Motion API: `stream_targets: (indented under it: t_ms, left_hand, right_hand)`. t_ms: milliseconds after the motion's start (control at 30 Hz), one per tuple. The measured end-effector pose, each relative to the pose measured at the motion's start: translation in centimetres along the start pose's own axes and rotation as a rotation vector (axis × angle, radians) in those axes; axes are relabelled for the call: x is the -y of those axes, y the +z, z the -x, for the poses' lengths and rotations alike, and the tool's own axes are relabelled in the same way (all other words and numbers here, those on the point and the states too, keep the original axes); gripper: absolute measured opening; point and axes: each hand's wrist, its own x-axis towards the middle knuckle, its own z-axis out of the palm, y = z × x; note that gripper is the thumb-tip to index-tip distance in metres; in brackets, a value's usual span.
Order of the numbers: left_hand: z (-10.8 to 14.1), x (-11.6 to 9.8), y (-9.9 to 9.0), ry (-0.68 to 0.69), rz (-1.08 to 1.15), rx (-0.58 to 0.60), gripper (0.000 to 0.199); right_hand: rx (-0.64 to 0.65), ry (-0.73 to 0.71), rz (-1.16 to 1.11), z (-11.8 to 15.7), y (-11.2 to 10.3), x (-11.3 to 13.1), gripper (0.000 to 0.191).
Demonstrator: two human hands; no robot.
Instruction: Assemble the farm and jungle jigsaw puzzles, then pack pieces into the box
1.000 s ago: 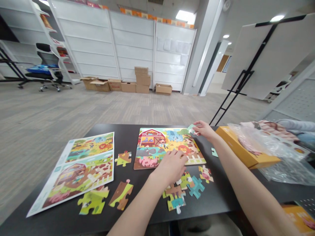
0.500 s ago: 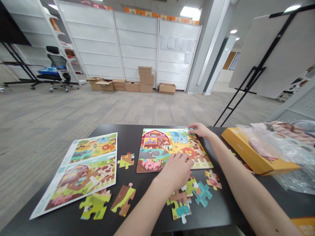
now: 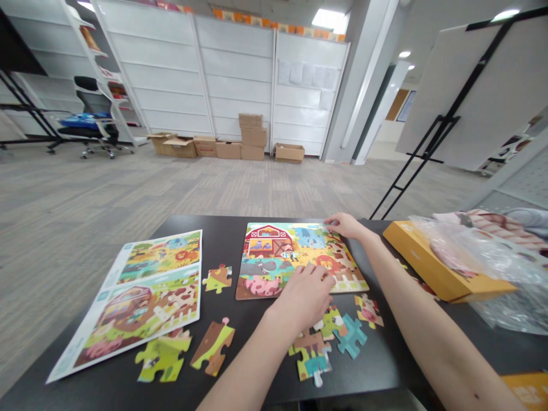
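A jigsaw puzzle (image 3: pixel 265 266) with a red barn, elephant, lion and pink pig lies in its board at the far side of the black table. My right hand (image 3: pixel 346 225) is at its top right corner, fingertips closed on a puzzle piece there that they mostly cover. Over the board's lower edge rests my left hand (image 3: pixel 307 291), fingers slightly bent, apart and holding nothing. Just below it lie loose pieces: a teal piece (image 3: pixel 351 335), a cow-face piece (image 3: pixel 368 311), a green piece (image 3: pixel 330 322) and a brown-and-teal piece (image 3: pixel 311 355), partly behind the left wrist.
A printed picture sheet (image 3: pixel 141 297) lies left, with a green piece (image 3: pixel 165 358), a brown piece (image 3: pixel 213 347) and a smaller piece (image 3: pixel 217 278) nearby. On the right stand a yellow box (image 3: pixel 440 268) and clear plastic wrapping (image 3: pixel 509 285). A whiteboard stand (image 3: pixel 428 148) rises behind.
The piece under my right fingertips now sits lower, flatter against the board's corner. My left hand stays at the lower edge. The view has shifted slightly.
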Motion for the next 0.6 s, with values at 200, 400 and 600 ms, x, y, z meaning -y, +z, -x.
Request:
stream_targets:
  t_ms: [200, 400, 600]
  left_hand:
    - [0.03, -0.05, -0.03, 0.003, -0.012, -0.003, 0.022]
    - [0.04, -0.15, -0.20, 0.000, -0.010, 0.004, 0.022]
    - [-0.02, -0.16, -0.15, 0.001, -0.011, 0.007, 0.023]
  right_hand:
    - [0.032, -0.071, 0.025, 0.29, -0.31, -0.06, 0.035]
    - [0.057, -0.100, 0.001, 0.46, -0.36, -0.40, 0.041]
    - [0.048, -0.079, -0.025, 0.41, -0.37, -0.31, 0.038]
